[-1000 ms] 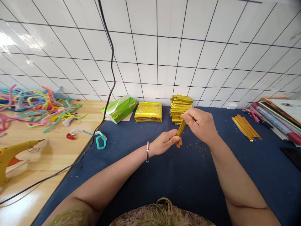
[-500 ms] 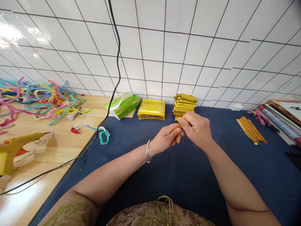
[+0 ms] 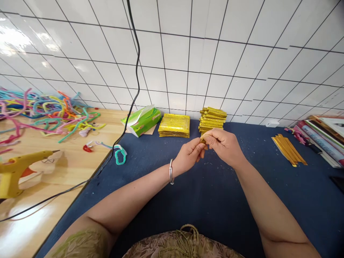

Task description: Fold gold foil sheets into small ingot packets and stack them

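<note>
My left hand [image 3: 190, 154] and my right hand [image 3: 224, 145] meet over the dark blue table cover [image 3: 204, 200]. Between their fingertips they pinch a small gold piece [image 3: 203, 141], mostly hidden by the fingers. Just behind my hands is a stack of narrow gold strips [image 3: 212, 118]. To its left sits a neat pile of wider gold pieces [image 3: 174, 125]. Several flat gold strips [image 3: 288, 149] lie apart on the right.
A green tissue pack [image 3: 142, 120] stands left of the piles. Tangled coloured pipe cleaners [image 3: 53, 113] and a yellow glue gun [image 3: 16, 168] lie on the wooden surface. A black cable [image 3: 137, 64] hangs down across the left. Books [image 3: 322, 139] are stacked at right.
My right hand has shifted slightly left and its fingers have closed in nearer to my left fingertips, covering more of the gold piece. The whole view has moved slightly.
</note>
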Demonstrator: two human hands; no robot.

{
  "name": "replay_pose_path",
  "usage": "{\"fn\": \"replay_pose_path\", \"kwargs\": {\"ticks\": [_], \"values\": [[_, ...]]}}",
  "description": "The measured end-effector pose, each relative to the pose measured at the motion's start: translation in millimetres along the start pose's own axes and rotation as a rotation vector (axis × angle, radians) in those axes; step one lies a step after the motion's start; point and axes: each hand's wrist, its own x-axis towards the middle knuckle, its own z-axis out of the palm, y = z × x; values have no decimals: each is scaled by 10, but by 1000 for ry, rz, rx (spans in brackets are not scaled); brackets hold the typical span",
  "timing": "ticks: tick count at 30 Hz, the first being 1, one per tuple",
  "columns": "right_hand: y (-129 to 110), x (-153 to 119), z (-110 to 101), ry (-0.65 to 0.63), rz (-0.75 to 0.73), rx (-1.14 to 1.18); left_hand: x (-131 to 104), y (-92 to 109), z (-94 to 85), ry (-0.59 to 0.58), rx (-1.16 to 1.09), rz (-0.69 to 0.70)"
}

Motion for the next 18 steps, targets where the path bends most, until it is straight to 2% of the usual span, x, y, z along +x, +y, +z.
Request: {"fn": "replay_pose_path", "kwargs": {"ticks": [3,6,8,10,13,16,18], "values": [[-7,-24,-13,160,-29,-62,-10,17,2,-48,12,33],[-8,-56,-121,363,21,-28,-22,28,14,-92,1,26],[-16,-71,-203,429,48,10,-18,38,2,-116,39,34],[-30,-79,-255,445,48,27,9,61,-54,-101,122,81],[-48,-81,-266,451,36,19,89,139,-239,-34,257,174],[-54,-79,-263,443,29,-11,174,252,-484,-119,357,173],[-54,-76,-283,410,10,-62,209,316,-627,-131,395,171]]}}
